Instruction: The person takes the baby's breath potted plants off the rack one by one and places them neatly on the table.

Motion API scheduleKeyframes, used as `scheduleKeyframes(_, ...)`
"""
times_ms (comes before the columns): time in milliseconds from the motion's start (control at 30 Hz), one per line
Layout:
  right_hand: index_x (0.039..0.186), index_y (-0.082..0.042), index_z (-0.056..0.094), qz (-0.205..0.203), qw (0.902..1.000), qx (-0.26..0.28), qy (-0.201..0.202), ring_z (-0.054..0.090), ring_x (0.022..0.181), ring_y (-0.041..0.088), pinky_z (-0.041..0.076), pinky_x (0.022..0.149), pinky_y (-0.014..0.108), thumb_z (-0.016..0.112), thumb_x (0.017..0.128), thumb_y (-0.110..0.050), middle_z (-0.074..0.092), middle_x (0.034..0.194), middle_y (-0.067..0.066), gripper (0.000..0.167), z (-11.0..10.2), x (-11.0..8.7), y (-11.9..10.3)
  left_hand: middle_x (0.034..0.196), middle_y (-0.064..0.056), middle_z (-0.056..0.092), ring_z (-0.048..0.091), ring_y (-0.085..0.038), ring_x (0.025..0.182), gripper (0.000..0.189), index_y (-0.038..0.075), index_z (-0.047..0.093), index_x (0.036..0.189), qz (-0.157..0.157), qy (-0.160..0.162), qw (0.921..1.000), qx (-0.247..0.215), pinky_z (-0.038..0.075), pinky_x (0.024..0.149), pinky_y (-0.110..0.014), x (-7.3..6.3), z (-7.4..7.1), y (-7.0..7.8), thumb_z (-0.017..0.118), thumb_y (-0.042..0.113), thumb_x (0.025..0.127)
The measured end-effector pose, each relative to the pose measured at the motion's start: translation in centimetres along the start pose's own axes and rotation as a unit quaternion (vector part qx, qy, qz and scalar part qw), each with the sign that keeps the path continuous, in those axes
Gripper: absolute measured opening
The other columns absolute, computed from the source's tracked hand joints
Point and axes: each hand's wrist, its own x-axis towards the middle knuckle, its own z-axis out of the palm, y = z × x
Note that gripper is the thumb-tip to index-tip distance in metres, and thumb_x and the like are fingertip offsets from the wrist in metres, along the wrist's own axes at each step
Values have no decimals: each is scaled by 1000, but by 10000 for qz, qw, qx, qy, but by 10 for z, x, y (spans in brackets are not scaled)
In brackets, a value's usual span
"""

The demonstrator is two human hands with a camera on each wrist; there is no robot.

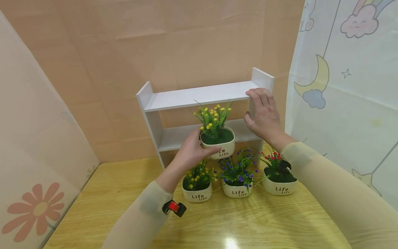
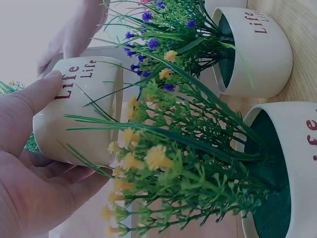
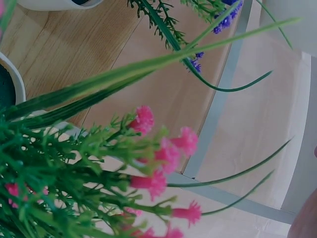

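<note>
My left hand (image 1: 191, 148) grips a cream oval pot of yellow flowers (image 1: 229, 147), its thumb across the front by the "Life" lettering. The held pot hangs in front of a white shelf unit's (image 1: 199, 93) middle board, above the pots on the table. In the left wrist view, fingers go under the pot (image 2: 89, 119). My right hand (image 1: 264, 112) rests at the right end of the top board, fingertips on its front edge, thumb pointing inward. Only a sliver of that hand shows in the right wrist view.
On the wooden table (image 1: 124, 200) stand a yellow-flowered pot (image 1: 196, 195), a purple-flowered pot (image 1: 237, 190) and a red-flowered pot (image 1: 281, 186), in a row before the shelf. Printed cloth (image 1: 339, 110) hangs on the right.
</note>
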Motion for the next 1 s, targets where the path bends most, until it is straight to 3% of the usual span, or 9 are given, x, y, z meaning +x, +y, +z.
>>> scheduleKeyframes(633,154,0,44,-13,10000,23,-9,33,149,44,22,130,49,66,89,-7,45,154,21,69,-6,-2,4,138,6,62,63,-19,131,85,24,50,156,96,129,9991,-390,55,108,-47,-32,-23,10,96,46,88)
scheduleKeyframes(733,154,0,43,-3,10000,54,-12,33,149,44,22,130,49,66,89,-7,45,154,22,69,-6,-1,3,138,4,63,64,-20,129,86,25,49,157,60,135,9991,-406,58,103,-47,-38,-29,10,96,45,87)
scheduleKeyframes(867,153,1,43,-3,10000,68,-20,33,149,44,22,130,50,67,89,-6,46,153,22,69,-6,-1,3,136,1,63,69,-23,122,90,24,47,161,-79,126,9982,-577,64,87,-44,-45,-37,10,96,43,88)
scheduleKeyframes(1000,153,1,43,1,10000,50,-33,33,149,44,22,130,49,67,89,-5,45,153,22,69,-7,-1,3,140,0,62,68,-25,128,95,23,44,163,-177,155,9976,-657,64,90,-43,-53,-46,10,97,44,87)
